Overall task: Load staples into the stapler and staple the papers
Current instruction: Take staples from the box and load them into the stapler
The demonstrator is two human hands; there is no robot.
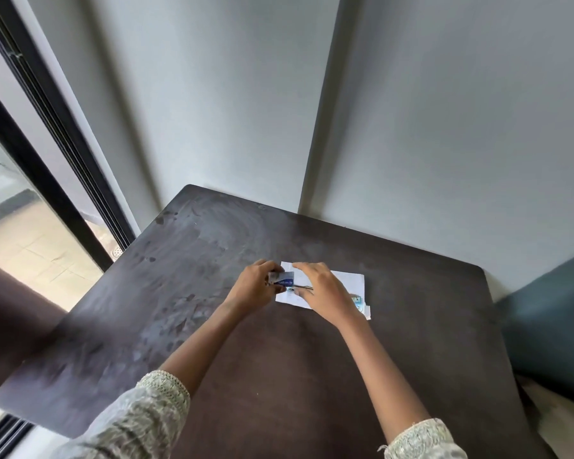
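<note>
White papers point(348, 281) lie on the dark table point(279, 359), near its far side. My left hand point(254, 288) holds a small blue and white staple box point(283, 278) above the papers' left edge. My right hand point(322, 286) hovers just right of the box, fingers bent, with a thin dark strip point(304, 287), seemingly staples, at its fingertips. A small blue and silver object point(358, 301), probably the stapler, shows behind my right wrist on the papers, mostly hidden.
Grey walls stand right behind the table's far edge. A black-framed sliding glass door point(47, 144) runs along the left. A dark teal cushion point(550, 319) sits at the table's right edge. A brown surface point(10, 319) lies at the left.
</note>
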